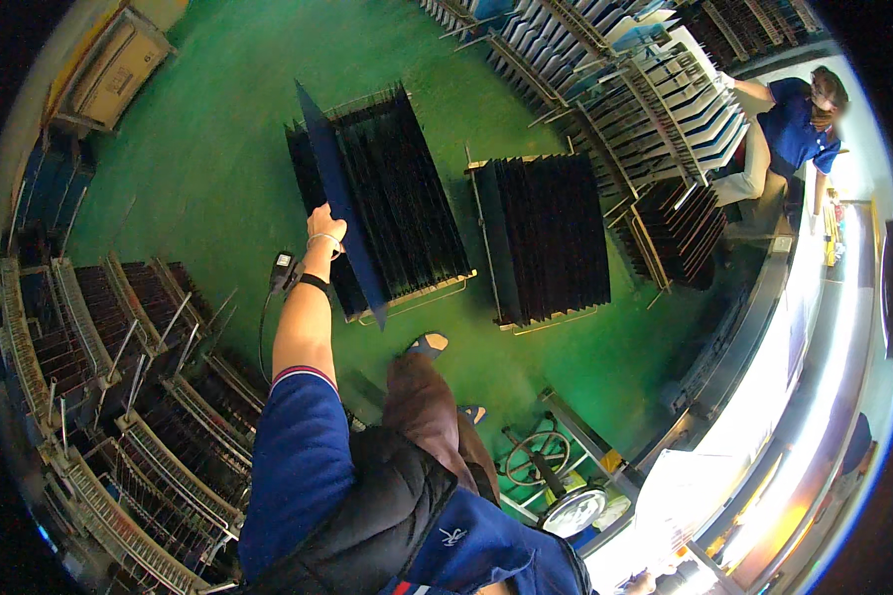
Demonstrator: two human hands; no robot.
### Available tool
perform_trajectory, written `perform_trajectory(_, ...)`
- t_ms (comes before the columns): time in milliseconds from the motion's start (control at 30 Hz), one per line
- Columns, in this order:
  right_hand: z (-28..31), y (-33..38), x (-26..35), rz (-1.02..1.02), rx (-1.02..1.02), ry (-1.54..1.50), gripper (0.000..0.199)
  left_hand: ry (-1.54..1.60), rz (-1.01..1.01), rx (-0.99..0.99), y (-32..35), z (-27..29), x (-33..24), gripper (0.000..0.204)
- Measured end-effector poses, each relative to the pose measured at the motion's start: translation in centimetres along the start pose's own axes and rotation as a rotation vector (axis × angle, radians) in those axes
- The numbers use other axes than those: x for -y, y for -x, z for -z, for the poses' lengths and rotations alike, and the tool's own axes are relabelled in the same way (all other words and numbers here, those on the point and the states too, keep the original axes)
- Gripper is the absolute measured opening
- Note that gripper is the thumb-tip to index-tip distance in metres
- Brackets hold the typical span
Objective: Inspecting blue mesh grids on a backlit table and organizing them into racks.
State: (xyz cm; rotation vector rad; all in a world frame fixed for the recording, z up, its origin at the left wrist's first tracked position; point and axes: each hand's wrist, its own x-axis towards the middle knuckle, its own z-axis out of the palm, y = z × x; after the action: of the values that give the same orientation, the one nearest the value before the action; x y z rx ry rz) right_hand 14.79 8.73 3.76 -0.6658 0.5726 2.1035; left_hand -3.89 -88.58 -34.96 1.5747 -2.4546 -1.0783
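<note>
- The person's left hand (325, 224) is stretched out in front, with its grip closed on the edge of a dark flat panel (339, 198).
- The panel is thin and long. It stands on its edge, tilted, and it is lifted a little over a rack.
- That rack of dark panels (397, 203) sits on the green floor (208, 149), right under and beside the held panel. Many panels stand in it in a row, close together.
- A second rack of dark panels (551, 238) sits on the floor just to the right of the first one, with a small gap between them.
- The left arm has a blue sleeve (293, 466), a black band on the wrist and a thin bracelet near the hand.
- The right hand is not in the picture, so I cannot tell what it does.
- One foot in a sandal (427, 345) rests on the floor near the first rack.
- Metal racks with more dark panels (139, 397) fill the left side, lower down.
- Racks with light panels (655, 89) stand at the top right.
- Another person in a blue shirt (799, 129) is at the far top right, well apart from the held panel.
- A small round wheel (536, 456) lies low on the right, near the person's legs.
</note>
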Motion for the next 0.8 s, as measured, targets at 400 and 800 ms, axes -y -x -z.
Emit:
perform_trajectory(400,3.3,-1.0,4.3,0.018,0.098,0.179,0.043,0.081,0.421,0.056,2.7,0.1,-6.1,0.073)
perform_trajectory(800,1.8,-1.0,4.0,0.009,0.19,0.261,0.045,0.034,0.393,0.093,1.8,-2.8,-1.6,0.068)
